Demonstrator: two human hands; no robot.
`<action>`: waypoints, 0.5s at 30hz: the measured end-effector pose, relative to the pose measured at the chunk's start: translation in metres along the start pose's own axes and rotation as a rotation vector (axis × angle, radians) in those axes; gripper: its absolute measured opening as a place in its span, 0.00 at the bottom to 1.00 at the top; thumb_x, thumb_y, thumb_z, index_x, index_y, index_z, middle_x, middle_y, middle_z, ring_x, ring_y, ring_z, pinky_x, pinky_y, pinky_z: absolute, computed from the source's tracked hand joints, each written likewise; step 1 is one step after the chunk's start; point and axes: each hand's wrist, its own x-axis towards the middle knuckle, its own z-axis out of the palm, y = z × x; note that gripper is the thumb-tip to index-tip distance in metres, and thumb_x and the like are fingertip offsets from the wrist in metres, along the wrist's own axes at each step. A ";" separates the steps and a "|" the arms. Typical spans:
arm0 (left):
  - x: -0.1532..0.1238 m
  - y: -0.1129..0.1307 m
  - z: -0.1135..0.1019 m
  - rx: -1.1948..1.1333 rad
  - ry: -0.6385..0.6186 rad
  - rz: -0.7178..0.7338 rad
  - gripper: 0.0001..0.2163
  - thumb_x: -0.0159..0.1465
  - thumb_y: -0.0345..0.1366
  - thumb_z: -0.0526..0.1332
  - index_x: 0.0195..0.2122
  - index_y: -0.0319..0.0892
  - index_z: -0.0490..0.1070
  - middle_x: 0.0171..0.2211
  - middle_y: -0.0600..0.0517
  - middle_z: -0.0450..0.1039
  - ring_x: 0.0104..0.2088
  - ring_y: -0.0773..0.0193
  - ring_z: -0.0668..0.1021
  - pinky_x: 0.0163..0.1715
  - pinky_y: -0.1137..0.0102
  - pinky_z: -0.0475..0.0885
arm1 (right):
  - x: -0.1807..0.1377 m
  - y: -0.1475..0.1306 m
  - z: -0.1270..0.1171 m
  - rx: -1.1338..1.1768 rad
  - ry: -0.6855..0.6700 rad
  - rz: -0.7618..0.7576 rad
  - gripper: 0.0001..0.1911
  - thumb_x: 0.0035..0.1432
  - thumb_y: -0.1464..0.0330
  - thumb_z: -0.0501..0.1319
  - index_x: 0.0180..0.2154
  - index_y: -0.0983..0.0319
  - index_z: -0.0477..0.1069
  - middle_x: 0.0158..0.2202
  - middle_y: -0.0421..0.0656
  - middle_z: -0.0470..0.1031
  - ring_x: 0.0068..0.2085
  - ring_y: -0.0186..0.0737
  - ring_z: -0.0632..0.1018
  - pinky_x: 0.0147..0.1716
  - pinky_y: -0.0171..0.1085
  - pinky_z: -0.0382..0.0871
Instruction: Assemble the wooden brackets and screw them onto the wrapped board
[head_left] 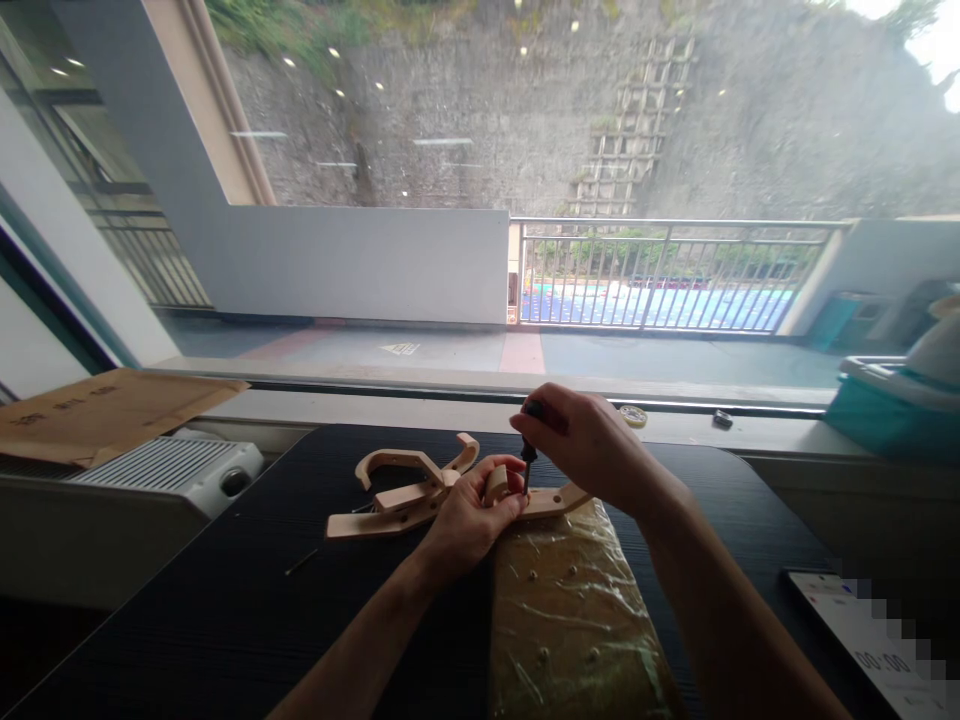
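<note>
My right hand (589, 440) is closed round the dark handle of a screwdriver (529, 450), held upright with its shaft pointing down. Its tip meets a light wooden piece (553, 503) with holes and a bent right end. With fingers wrapped round the wood, my left hand (461, 525) grips that piece beside the tip; a curved wooden part (496, 485) shows between its fingers. The screw head under the tip is too small to make out. Just left of my left hand lie several joined wooden hook pieces (401, 462), partly hidden by it.
A tape-wrapped brown package (577, 630) with several small screws on it lies in front. A thin metal rod (301, 562) is on the black table (225, 610). A phone (855, 625) lies right. A tape roll (634, 415) sits on the sill; a brown envelope (112, 405) is left.
</note>
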 end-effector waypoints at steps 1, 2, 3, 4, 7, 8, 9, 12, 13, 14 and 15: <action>0.000 0.000 0.000 0.000 0.001 -0.002 0.15 0.52 0.36 0.65 0.42 0.42 0.69 0.32 0.55 0.71 0.32 0.69 0.73 0.36 0.74 0.67 | 0.000 0.000 -0.001 -0.006 0.003 0.002 0.14 0.59 0.58 0.54 0.33 0.61 0.70 0.20 0.37 0.68 0.21 0.28 0.63 0.21 0.33 0.52; 0.000 0.000 0.000 -0.001 0.002 -0.005 0.15 0.52 0.36 0.65 0.42 0.42 0.69 0.31 0.55 0.71 0.32 0.69 0.73 0.36 0.74 0.68 | -0.001 -0.001 -0.001 -0.005 0.001 -0.005 0.14 0.58 0.58 0.55 0.34 0.61 0.70 0.21 0.37 0.68 0.21 0.29 0.64 0.22 0.33 0.52; 0.000 0.001 0.000 -0.003 0.004 -0.010 0.15 0.52 0.36 0.65 0.41 0.42 0.69 0.31 0.55 0.71 0.32 0.69 0.73 0.35 0.74 0.68 | -0.001 -0.001 -0.002 0.003 -0.004 -0.017 0.13 0.58 0.58 0.55 0.36 0.60 0.70 0.22 0.37 0.69 0.22 0.29 0.64 0.22 0.33 0.53; -0.001 0.002 0.000 -0.006 0.007 -0.015 0.15 0.52 0.36 0.65 0.41 0.42 0.69 0.30 0.55 0.71 0.31 0.69 0.73 0.35 0.74 0.68 | -0.002 -0.002 -0.003 0.018 -0.014 -0.033 0.13 0.58 0.59 0.56 0.38 0.60 0.70 0.23 0.37 0.69 0.22 0.29 0.65 0.22 0.33 0.53; -0.001 0.003 0.002 -0.016 0.016 -0.021 0.15 0.52 0.36 0.66 0.41 0.41 0.69 0.29 0.56 0.70 0.31 0.69 0.73 0.34 0.74 0.68 | -0.002 -0.002 -0.003 0.066 -0.045 -0.066 0.11 0.57 0.62 0.56 0.39 0.58 0.70 0.24 0.36 0.70 0.23 0.28 0.65 0.23 0.32 0.54; -0.001 0.004 0.002 -0.014 0.017 -0.019 0.15 0.51 0.36 0.66 0.40 0.41 0.69 0.29 0.55 0.70 0.31 0.68 0.73 0.34 0.74 0.68 | -0.002 -0.002 -0.002 0.069 -0.047 -0.067 0.10 0.58 0.62 0.56 0.38 0.59 0.70 0.23 0.36 0.69 0.22 0.28 0.64 0.23 0.32 0.54; 0.000 0.004 0.002 -0.011 0.017 -0.016 0.15 0.51 0.36 0.66 0.40 0.41 0.69 0.29 0.55 0.70 0.31 0.68 0.74 0.35 0.74 0.68 | -0.001 -0.001 -0.001 0.063 -0.040 -0.061 0.10 0.58 0.62 0.56 0.36 0.60 0.70 0.23 0.36 0.69 0.22 0.28 0.64 0.23 0.32 0.54; 0.000 0.003 -0.001 -0.005 -0.001 -0.012 0.15 0.51 0.36 0.65 0.41 0.42 0.69 0.31 0.54 0.70 0.33 0.68 0.74 0.36 0.73 0.68 | 0.001 0.002 0.001 0.016 0.008 -0.014 0.11 0.58 0.60 0.55 0.33 0.61 0.69 0.21 0.37 0.67 0.21 0.28 0.63 0.21 0.32 0.52; 0.000 0.004 -0.002 -0.006 -0.024 -0.018 0.16 0.51 0.36 0.65 0.42 0.42 0.69 0.33 0.54 0.70 0.34 0.67 0.74 0.37 0.72 0.69 | 0.001 0.003 0.001 0.000 0.022 0.001 0.11 0.58 0.60 0.55 0.33 0.61 0.69 0.20 0.37 0.67 0.21 0.29 0.63 0.21 0.33 0.51; 0.000 0.004 -0.004 -0.006 -0.053 -0.027 0.18 0.51 0.35 0.65 0.44 0.42 0.68 0.34 0.53 0.70 0.35 0.67 0.74 0.37 0.72 0.69 | 0.001 0.003 0.001 -0.011 0.028 0.009 0.12 0.58 0.60 0.55 0.33 0.61 0.69 0.20 0.37 0.67 0.21 0.29 0.63 0.21 0.33 0.51; -0.001 0.004 -0.006 0.000 -0.086 -0.036 0.20 0.51 0.35 0.65 0.46 0.43 0.67 0.35 0.53 0.70 0.35 0.67 0.74 0.38 0.72 0.69 | 0.001 0.003 0.001 -0.019 0.026 0.010 0.12 0.58 0.60 0.55 0.33 0.61 0.69 0.21 0.37 0.67 0.21 0.29 0.63 0.21 0.33 0.51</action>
